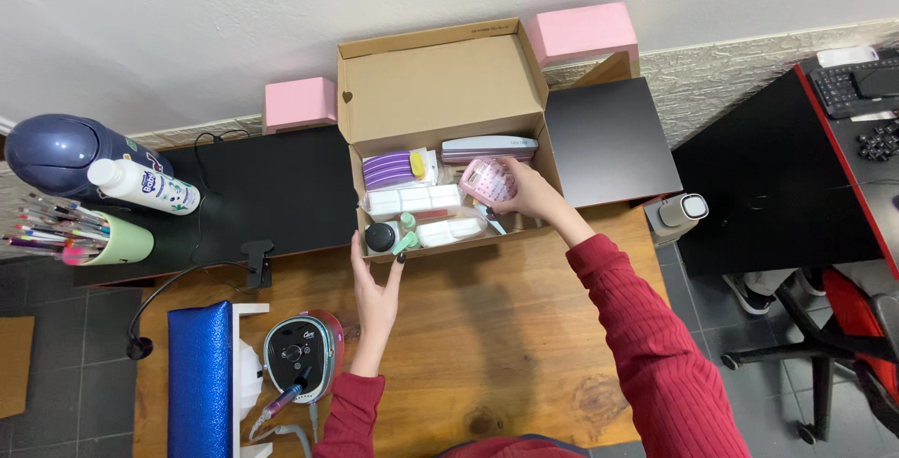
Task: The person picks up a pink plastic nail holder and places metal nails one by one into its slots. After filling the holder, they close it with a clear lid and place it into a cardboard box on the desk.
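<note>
Head camera, looking straight down: a person in red ribbed sleeves worked at a wooden table with an open cardboard box at its far edge, lid flap folded back toward the wall.

The right hand reached into the right part of the box, its fingers closed around a small pink device that looked like a calculator. The device sat just left of the palm, held above the box's contents, its long axis running roughly from upper left to lower right, tilted rather than flat. This hand was plainly the one on it; the other was well apart from it.

The left hand rested against the box's near wall at its left corner, fingers spread and holding nothing, thumb and fingertips touching the cardboard edge beside a black round lid and small green bottles.

Inside the box lay a stack of purple nail files, white buffer blocks and a grey oblong case along the far side.

Left of the box stood a white bottle, a dark blue bin and a green cup of pens. Nearer the person sat a nail drill unit and a blue glitter arm rest. Two pink blocks stood against the wall.
</note>
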